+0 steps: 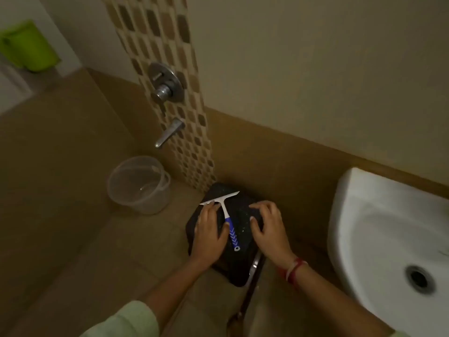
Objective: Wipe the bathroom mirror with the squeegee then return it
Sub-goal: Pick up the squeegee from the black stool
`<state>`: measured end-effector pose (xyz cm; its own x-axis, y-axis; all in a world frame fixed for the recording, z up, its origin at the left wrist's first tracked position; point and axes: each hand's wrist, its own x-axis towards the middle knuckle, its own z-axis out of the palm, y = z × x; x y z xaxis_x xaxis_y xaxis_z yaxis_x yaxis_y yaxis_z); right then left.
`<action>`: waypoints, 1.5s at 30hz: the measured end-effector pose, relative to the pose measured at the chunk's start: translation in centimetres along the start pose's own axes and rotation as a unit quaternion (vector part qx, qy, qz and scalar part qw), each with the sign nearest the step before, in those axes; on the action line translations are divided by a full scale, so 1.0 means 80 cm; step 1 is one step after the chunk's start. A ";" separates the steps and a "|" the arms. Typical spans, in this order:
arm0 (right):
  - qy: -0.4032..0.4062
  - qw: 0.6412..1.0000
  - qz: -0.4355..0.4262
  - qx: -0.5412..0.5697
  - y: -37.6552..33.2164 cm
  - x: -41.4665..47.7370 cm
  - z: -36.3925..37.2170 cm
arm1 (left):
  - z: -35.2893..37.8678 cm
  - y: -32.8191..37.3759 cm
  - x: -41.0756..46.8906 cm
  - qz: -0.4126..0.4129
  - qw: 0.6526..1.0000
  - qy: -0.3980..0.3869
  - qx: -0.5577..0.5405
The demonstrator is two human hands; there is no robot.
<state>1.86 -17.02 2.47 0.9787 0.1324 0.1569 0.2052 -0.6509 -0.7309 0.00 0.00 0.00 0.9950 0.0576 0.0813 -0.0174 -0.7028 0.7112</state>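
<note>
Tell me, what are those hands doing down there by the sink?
A person is bending over a small dark stool beside the white sink. A squeegee with a white blade and blue handle lies on top of it. The left hand rests flat beside the handle, touching the blade end, and the right hand presses on the stool. Neither hand has closed around the squeegee. No mirror shows in this view.
</note>
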 end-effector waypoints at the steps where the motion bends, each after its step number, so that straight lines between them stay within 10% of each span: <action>1: -0.017 1.000 0.015 -0.009 0.008 0.004 0.012 | 0.004 -0.011 0.006 -0.008 1.000 -0.003 -0.010; 12: -0.309 0.895 0.175 -0.270 0.117 0.036 0.155 | 0.055 -0.153 0.041 -0.089 0.981 -0.170 0.000; 32: -0.223 0.909 0.228 -0.267 0.196 0.063 0.296 | 0.108 -0.227 0.011 -0.120 0.981 -0.140 -0.056; 45: -0.077 0.968 0.231 -0.056 0.092 0.034 0.171 | 0.089 -0.152 0.008 -0.094 0.986 -0.108 -0.090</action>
<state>6.10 -11.19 -11.56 0.9570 -0.0887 -0.2762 -0.2482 -0.7431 -0.6214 1.57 3.58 -13.56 0.9797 0.0081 -0.2004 0.1711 -0.5552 0.8140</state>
